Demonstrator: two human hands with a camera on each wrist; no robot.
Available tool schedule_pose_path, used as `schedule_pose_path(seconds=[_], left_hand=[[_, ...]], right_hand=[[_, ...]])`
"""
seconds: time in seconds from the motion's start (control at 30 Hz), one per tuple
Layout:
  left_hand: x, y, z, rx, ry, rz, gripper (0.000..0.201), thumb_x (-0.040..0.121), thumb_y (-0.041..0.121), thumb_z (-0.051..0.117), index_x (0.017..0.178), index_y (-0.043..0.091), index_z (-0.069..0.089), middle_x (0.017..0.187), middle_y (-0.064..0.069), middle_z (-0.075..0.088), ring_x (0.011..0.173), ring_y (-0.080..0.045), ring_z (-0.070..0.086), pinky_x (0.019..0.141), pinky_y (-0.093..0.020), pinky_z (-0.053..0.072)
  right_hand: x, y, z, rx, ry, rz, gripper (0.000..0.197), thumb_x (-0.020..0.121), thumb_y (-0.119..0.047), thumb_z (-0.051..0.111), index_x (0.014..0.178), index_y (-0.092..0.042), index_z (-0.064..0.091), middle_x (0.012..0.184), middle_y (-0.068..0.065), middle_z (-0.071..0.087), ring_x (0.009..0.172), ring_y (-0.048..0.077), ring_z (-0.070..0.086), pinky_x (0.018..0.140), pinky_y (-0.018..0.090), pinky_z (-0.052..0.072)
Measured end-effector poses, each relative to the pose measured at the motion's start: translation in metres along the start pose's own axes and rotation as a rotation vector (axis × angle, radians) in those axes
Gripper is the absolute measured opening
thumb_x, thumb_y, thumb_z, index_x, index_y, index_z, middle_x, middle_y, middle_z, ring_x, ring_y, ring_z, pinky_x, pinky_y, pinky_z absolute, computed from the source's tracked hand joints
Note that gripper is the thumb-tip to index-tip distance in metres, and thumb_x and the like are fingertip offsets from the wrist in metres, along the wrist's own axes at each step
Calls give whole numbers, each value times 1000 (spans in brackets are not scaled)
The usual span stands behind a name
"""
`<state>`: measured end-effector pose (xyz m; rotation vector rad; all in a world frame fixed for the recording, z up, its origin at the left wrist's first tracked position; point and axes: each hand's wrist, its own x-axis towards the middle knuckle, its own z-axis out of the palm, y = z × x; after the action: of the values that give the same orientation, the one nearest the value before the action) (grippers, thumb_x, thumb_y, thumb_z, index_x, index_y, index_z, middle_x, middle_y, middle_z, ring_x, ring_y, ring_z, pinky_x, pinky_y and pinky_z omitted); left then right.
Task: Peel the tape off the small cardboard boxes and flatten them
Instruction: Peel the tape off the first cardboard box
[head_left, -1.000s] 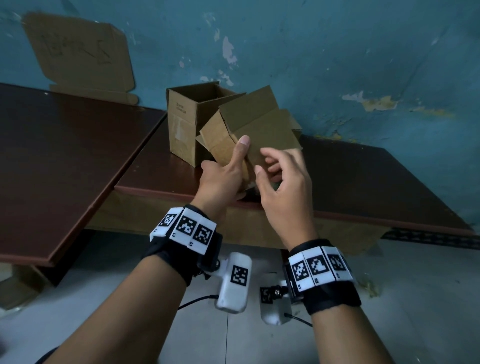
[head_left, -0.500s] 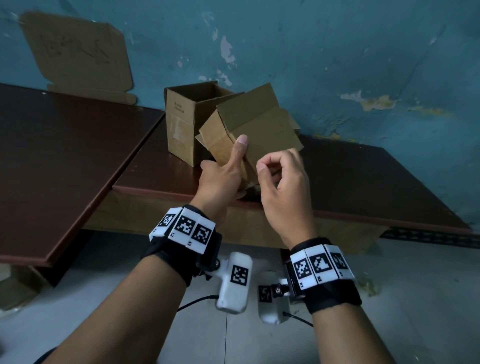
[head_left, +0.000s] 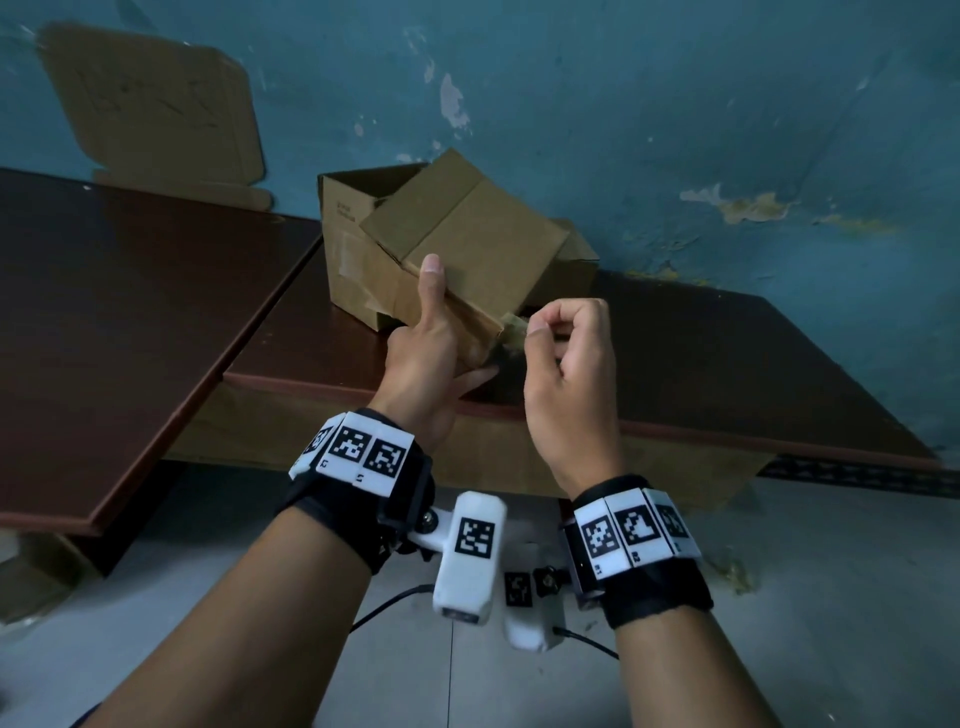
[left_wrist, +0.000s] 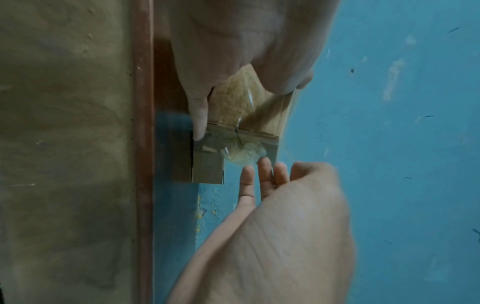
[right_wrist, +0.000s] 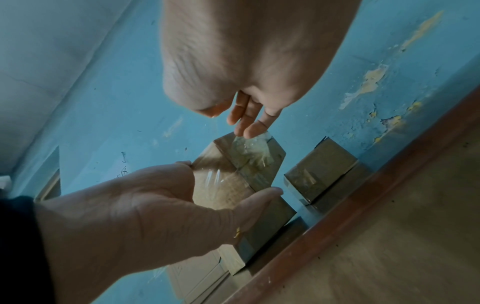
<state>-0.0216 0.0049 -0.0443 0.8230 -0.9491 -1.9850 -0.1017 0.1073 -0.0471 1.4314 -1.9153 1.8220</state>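
Note:
My left hand grips a small brown cardboard box, tilted in the air over the table's front edge, with the thumb up along one corner. My right hand pinches a crumpled strip of clear tape at the box's lower right end. In the left wrist view the tape still clings to the box just ahead of the right fingertips. The right wrist view shows the tape below my right fingers, and the left hand around the box.
An open-topped box stands on the dark brown table behind the held one, and another box sits to its right. Flat cardboard leans on the blue wall over a second tabletop at the left.
My right fingers, spread on the box a second ago, have closed into a pinch on the tape. The left hand has shifted the box left and tilted it, drawing the tape out.

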Motion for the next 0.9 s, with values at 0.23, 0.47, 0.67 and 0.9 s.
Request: schedule_pose_path(seconds=[0.23, 0.47, 0.67, 0.9], left_hand=[[-4, 8, 0, -57, -51, 34, 93, 97, 78, 50, 153, 4, 45, 133, -15, 71, 117, -30, 74, 97, -51, 63], [-11, 12, 3, -58, -132, 44, 73, 102, 73, 46, 141, 12, 47, 124, -16, 74, 110, -28, 78, 102, -52, 60], [-7, 8, 0, 53, -208, 49, 76, 100, 74, 48, 148, 15, 46, 132, -17, 72, 115, -30, 76, 102, -53, 61], [-1, 7, -2, 37, -143, 40, 111, 70, 86, 69, 155, 18, 44, 141, -14, 66, 119, -31, 74, 85, -47, 66]], right_hand=[[1, 0, -3, 18, 102, 104, 15, 92, -38, 47, 97, -24, 49, 106, 12, 60, 90, 25, 64, 75, 33, 52], [6, 12, -7, -84, 235, 89, 2, 104, -11, 61, 106, -12, 62, 108, 5, 64, 86, 1, 60, 75, 12, 48], [9, 17, -11, -182, 265, 49, 6, 98, -6, 71, 101, -11, 72, 99, 3, 67, 81, 0, 64, 72, 14, 53], [9, 13, -18, -203, 227, 267, 56, 92, -18, 80, 144, -13, 58, 92, -13, 69, 79, 0, 68, 81, 28, 58]])
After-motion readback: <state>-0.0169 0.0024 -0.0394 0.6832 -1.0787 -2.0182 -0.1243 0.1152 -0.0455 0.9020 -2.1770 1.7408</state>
